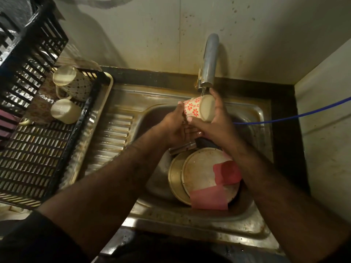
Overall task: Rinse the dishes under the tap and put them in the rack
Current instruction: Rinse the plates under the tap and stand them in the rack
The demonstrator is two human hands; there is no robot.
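A floral cup (191,109) was held on its side under the running tap (209,61), over the sink (252,221).

At nine o'clock the black slatted rack (36,158) held two upturned mugs at its far end: a dotted mug (76,86) and, just beside it, a plain cream mug (65,111). Toward centre, the left hand (173,128) had its grip curled round the cup's mouth end, while the right hand (214,124) wrapped its grip round the base, directly under the spout. At six o'clock from the cup, two steel plates (199,173) lay stacked in the basin with a pink cloth (210,198) draped over them. A blue hose (284,118) ran off toward three o'clock.
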